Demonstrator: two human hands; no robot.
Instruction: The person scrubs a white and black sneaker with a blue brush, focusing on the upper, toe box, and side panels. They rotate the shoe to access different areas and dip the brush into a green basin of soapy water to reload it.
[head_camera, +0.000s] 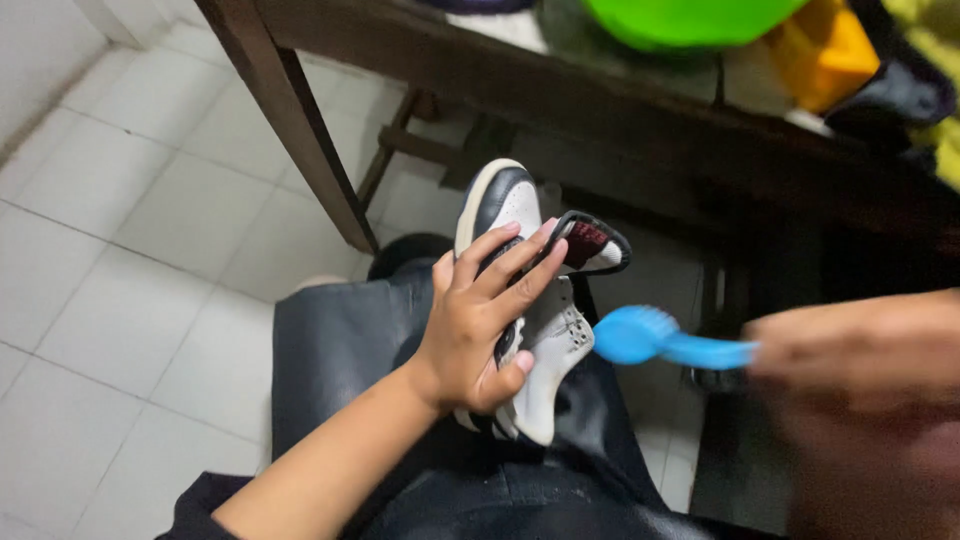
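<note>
Head view, left grip (478, 320) clasps sneaker (520, 300), right (860, 350) w/ brush (650, 340)

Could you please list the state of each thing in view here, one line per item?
Sneaker: held on the lap, on its side, tongue pulled out.
Left hand: wrapped around the sneaker, fingers spread over it.
Blue brush: gripped by its handle, head just beside the sneaker; contact unclear.
Right hand: closed on the brush handle, blurred.
Green bowl: resting on the table, partly cut off.
</note>
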